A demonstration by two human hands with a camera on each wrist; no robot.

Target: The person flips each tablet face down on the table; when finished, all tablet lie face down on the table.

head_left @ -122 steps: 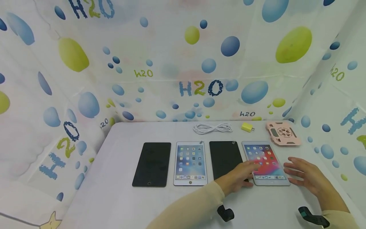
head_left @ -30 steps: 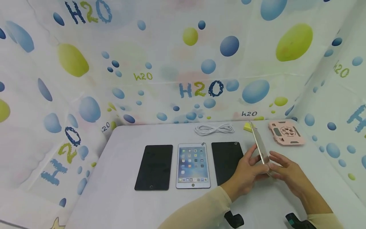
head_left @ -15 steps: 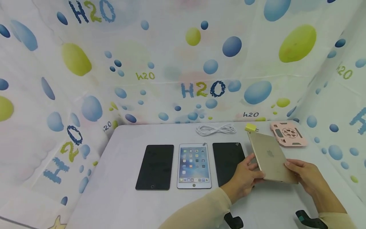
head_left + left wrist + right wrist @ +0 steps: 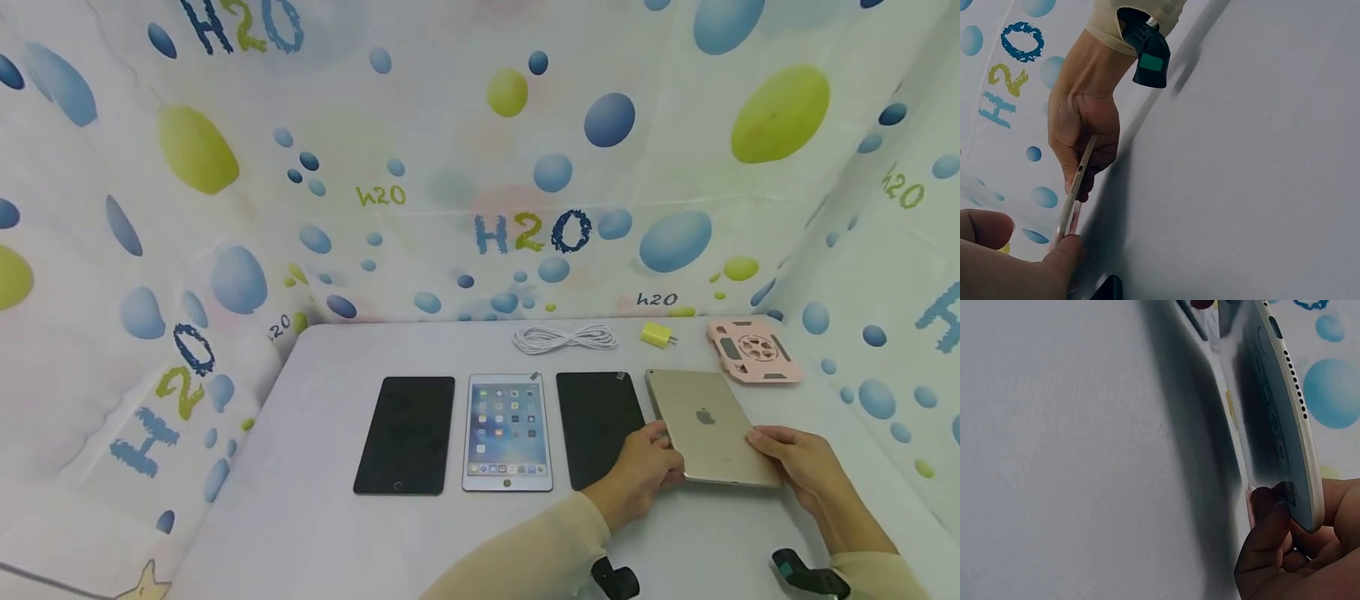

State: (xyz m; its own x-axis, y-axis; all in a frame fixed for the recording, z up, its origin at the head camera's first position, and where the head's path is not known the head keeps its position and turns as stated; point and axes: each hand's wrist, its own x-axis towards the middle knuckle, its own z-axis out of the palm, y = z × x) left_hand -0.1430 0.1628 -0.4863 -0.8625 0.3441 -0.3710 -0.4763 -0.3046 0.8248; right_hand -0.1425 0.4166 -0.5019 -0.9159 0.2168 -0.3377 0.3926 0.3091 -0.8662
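A gold-backed tablet [image 4: 708,437] is face down between both hands, its logo side up in the head view. My left hand [image 4: 637,471] pinches its left edge, and my right hand [image 4: 813,471] grips the right edge with the thumb on the back. In the right wrist view the tablet [image 4: 1300,419] is held off the table, with its port edge and lit screen side showing; the right hand [image 4: 1300,556] pinches its lower corner. Edge-on in the left wrist view, the tablet [image 4: 1079,178] spans between the two hands.
Left of the hands lie a black tablet [image 4: 600,421], a white tablet [image 4: 508,437] with a lit screen, and another black tablet [image 4: 405,437]. Along the back edge are a coiled white cable [image 4: 566,338], a yellow charger plug [image 4: 657,335] and a pink perforated case [image 4: 753,352].
The gold-backed tablet lay screen up; both hands took hold of it, lifted and turned it over. Over the last half second it came lower and flatter, back side up.
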